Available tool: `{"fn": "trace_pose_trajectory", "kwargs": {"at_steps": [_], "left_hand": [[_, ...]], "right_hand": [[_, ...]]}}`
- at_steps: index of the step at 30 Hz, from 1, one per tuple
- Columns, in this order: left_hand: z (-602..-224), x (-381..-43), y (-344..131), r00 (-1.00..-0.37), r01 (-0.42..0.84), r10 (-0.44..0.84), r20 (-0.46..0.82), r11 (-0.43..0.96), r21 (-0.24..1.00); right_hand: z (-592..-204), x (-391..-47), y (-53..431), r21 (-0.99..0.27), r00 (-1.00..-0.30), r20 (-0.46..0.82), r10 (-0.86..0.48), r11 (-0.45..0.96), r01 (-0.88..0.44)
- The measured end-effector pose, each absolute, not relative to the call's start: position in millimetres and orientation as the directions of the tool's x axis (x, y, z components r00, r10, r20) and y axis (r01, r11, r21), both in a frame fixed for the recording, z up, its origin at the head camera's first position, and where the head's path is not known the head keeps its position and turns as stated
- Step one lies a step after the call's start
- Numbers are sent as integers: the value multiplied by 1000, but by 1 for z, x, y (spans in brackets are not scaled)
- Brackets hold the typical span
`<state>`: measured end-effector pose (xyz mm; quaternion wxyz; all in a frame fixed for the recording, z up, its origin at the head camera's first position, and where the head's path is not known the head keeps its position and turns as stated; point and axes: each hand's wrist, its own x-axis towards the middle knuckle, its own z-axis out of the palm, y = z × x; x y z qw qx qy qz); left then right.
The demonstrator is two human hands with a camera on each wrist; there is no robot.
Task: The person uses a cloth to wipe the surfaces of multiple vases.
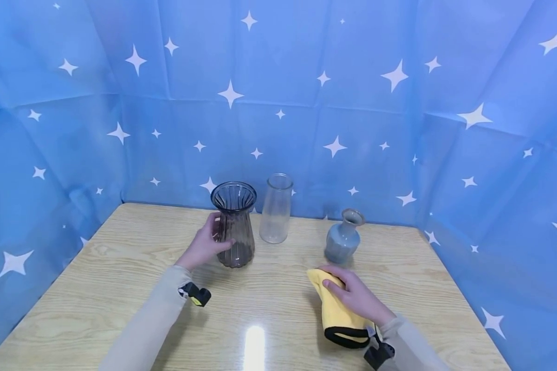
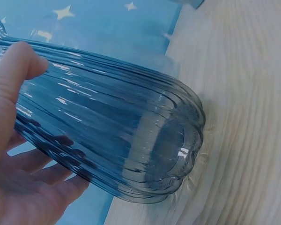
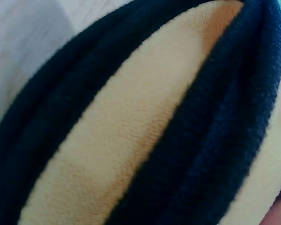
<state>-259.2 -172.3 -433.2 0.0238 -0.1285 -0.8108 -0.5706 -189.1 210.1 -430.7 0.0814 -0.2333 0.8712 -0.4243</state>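
Note:
My left hand (image 1: pixel 207 246) grips a ribbed, smoky glass vase (image 1: pixel 238 242) with a flared rim, at the back left of the table. In the left wrist view the thumb lies along one side of the vase (image 2: pixel 112 117) and the fingers wrap under the other. On the right, my right hand (image 1: pixel 355 293) holds a folded yellow cloth (image 1: pixel 339 312) with black edging, thumb on top. Folds of this cloth (image 3: pixel 117 108) fill most of the right wrist view and hide nearly all of that hand.
Just right of the smoky vase stands a clear glass vase (image 1: pixel 276 216). A small blue-grey vase (image 1: pixel 342 241) with a narrow neck is behind the right hand. The light wood table (image 1: pixel 120 257) meets a blue star-patterned curtain (image 1: pixel 288 62) at the back and sides.

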Motion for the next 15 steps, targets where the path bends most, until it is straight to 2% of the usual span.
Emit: {"fn": "trace_pose_trajectory", "kwargs": {"at_steps": [8, 15], "left_hand": [[-427, -261, -191, -978, 199, 118, 170, 310, 930], [-435, -269, -204, -984, 178, 40, 176, 343, 922]], "right_hand": [[-430, -179, 220, -788, -894, 44, -445, 536, -305], [-427, -171, 222, -812, -900, 37, -435, 512, -281]]}}
